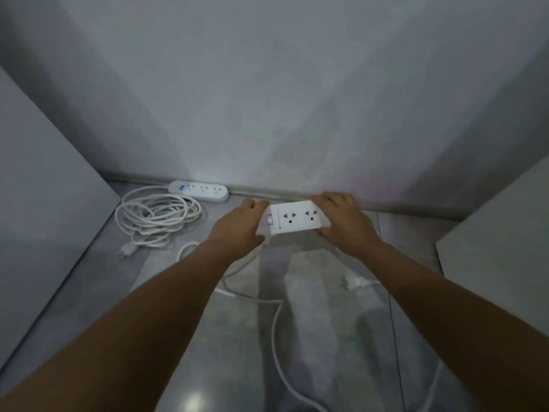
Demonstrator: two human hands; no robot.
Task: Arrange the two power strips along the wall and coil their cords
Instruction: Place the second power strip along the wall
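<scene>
A white rectangular power strip (pixel 294 217) with two sockets and a switch is held close to the base of the wall. My left hand (pixel 237 224) grips its left end and my right hand (pixel 344 218) grips its right end. Its white cord (pixel 277 331) trails loose over the floor toward me, and its plug (pixel 352 283) lies on the floor under my right forearm. A second white power strip (pixel 198 190), rounded, lies flat against the wall at the left. Its cord (pixel 156 215) lies coiled in front of it, with the plug (pixel 127 250) at the coil's near edge.
The grey wall (pixel 297 114) runs across the back with a baseboard (pixel 416 211) along the floor. A pale panel (pixel 38 233) stands at the left and a pale cabinet side (pixel 505 248) at the right. The floor (pixel 326 337) is grey and glossy.
</scene>
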